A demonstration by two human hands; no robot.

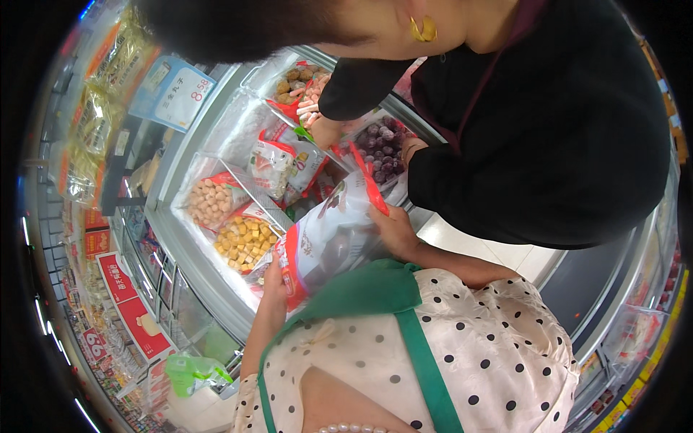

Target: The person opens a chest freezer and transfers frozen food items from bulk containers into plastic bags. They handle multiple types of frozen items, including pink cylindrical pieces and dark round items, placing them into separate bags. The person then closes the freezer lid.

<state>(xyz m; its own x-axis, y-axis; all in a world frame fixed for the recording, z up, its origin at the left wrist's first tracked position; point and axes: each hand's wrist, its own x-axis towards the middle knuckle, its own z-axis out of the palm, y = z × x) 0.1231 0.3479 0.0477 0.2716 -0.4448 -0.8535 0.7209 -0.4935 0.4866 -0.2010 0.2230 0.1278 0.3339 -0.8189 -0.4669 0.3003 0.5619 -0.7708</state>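
Between my two hands a large printed plastic food bag (338, 233) with red ends lies tilted over the edge of a chest freezer (168, 211). My left hand (275, 282) grips its lower left end. My right hand (396, 230) holds the upper right end near the red edge. Dark shapes show faintly through the film. Just past the bag, inside the freezer, are a bag of yellow cubes (246, 243), a bag of pale round balls (210, 200) and white-and-red printed packs (272, 165).
Across from me a person in black sleeves (363, 89) leans over the freezer, one hand (326, 132) among the packs, near dark frozen balls (383, 143). A wire divider (257, 195) splits the frosted compartments. A price card (172, 93) and hanging yellow packets (89, 143) line the left.
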